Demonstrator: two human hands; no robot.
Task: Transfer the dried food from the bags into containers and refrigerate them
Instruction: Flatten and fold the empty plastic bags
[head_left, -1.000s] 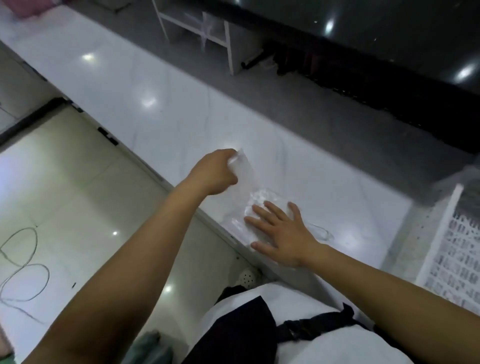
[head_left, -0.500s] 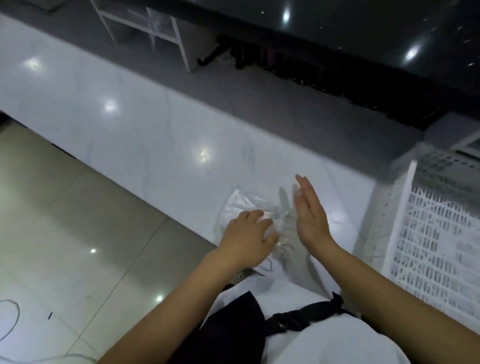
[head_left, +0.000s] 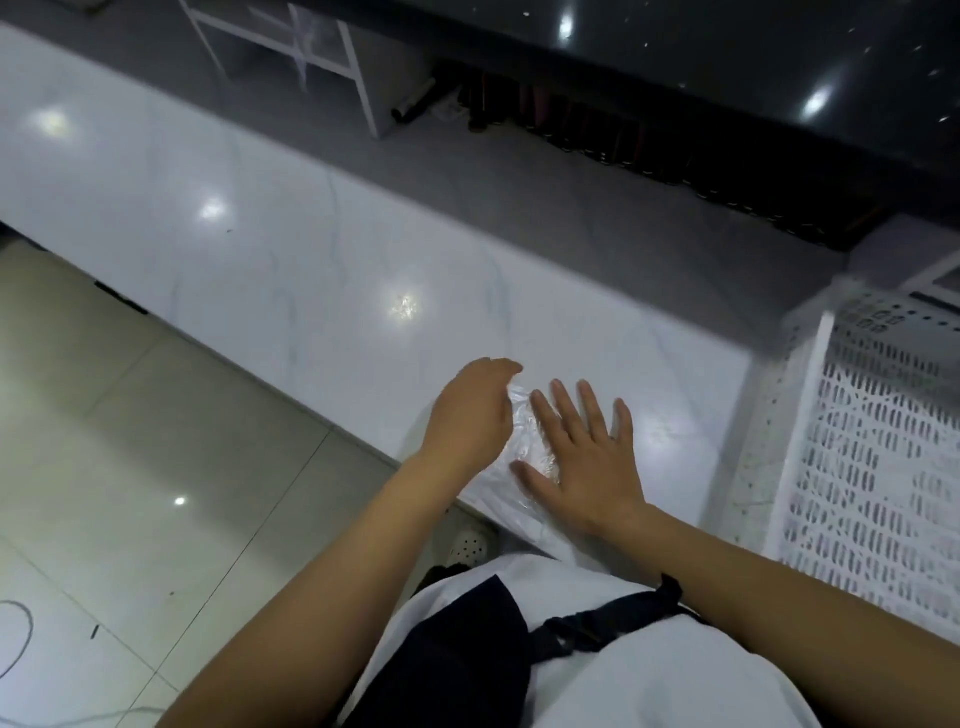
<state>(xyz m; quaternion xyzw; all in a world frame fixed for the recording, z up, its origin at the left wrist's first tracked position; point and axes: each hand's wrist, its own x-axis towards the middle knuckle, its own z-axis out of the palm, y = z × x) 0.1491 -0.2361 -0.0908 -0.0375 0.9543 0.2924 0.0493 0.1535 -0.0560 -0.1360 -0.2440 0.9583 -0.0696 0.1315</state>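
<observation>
A clear, empty-looking plastic bag (head_left: 522, 441) lies crumpled and folded on the white marble counter (head_left: 322, 270), close to its front edge. My right hand (head_left: 584, 457) rests flat on the bag, fingers spread, pressing it down. My left hand (head_left: 475, 415) sits at the bag's left side with fingers curled over its edge; the fingertips are hidden, so the hold is unclear. No dried food or container shows in view.
A white perforated plastic basket (head_left: 878, 467) stands on the counter at the right. A white rack (head_left: 332, 62) stands at the back by the grey wall strip. Dark bottles (head_left: 623, 140) line the back under a black surface. Beige floor tiles lie at the left.
My right hand has gone from upright beside the bag to flat on top of it. My left hand has shifted up along the bag's left edge. The bag looks more folded.
</observation>
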